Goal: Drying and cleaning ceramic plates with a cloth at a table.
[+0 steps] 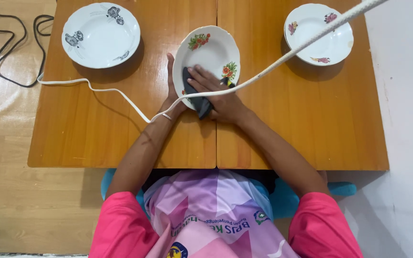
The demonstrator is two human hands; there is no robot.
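Closest to the camera, pink sleeves and a pink-and-lilac shirt fill the bottom edge, with bits of a blue seat peeking out either side. Both forearms stretch forward over the wooden table, and they meet at the middle.

Right hand now: fingers laid flat, pressing a dark grey cloth down into the bowl of the plate. It's clamped on that cloth, palm over it, no gap showing. Left hand is tucked along the left rim of the same plate, fingers curled around the edge and partly hidden beneath it, a thin bracelet on the wrist. So the two hands sit close together, one on each side of the dish.

That dish is the red-and-green flowered plate, white, scalloped rim, tilted up slightly on the left hand, sitting right on the seam where the two tabletops join.

A white cable snakes across the table from the left and rises past the hands towards the upper right.

Further back, left corner, a white plate with grey flowers lies flat, well apart. Far right, a white plate with pink flowers sits on another plate beneath it. Off the table at far left, black cords loop on the floor.
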